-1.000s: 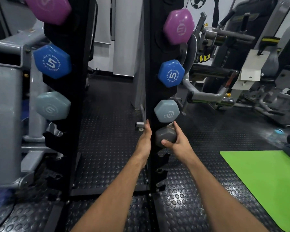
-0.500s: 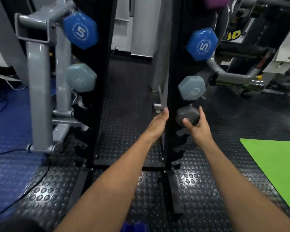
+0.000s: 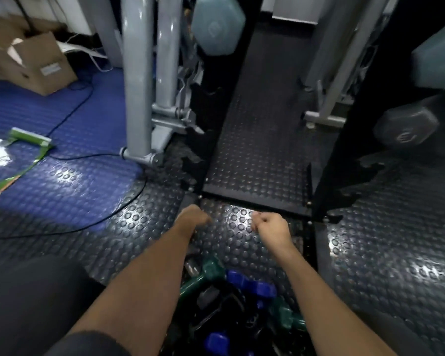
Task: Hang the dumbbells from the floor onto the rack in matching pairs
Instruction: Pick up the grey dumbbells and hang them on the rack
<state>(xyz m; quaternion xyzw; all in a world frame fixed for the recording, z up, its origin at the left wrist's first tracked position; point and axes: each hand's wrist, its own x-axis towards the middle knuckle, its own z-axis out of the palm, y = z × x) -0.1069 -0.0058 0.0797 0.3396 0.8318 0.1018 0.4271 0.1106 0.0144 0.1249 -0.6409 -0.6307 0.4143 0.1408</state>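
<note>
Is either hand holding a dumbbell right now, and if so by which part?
No. The left hand and right hand both hang loosely curled above the floor, holding nothing. The dumbbell pile lies untouched below the forearms.

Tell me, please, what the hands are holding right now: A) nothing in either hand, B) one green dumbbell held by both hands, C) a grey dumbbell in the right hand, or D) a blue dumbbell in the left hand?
A: the left hand and right hand hang loosely curled and empty above the floor, while the blue and green dumbbells lie below the forearms, untouched.
</note>
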